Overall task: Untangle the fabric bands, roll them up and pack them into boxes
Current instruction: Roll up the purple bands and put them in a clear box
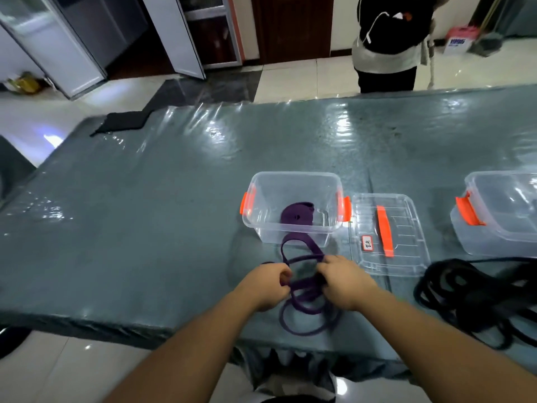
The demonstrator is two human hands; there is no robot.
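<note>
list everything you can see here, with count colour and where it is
loose fabric band: 1, purple, tangled loops at the near table edge, between both hands
rolled band: 1, purple, inside the open box
open box: 1, clear with orange latches, mid table
lid: 1, clear with orange handle and a small label, flat to the right of the open box
second box: 1, clear with orange latch, far right, cut off by the frame
black band pile: 1 heap, black, near right of the table
table: 1, grey-green under glossy film
black cloth: 1, far left corner
bystander: 1, dark top, beyond the table
left hand: grip on the purple band
right hand: grip on the purple band
</note>
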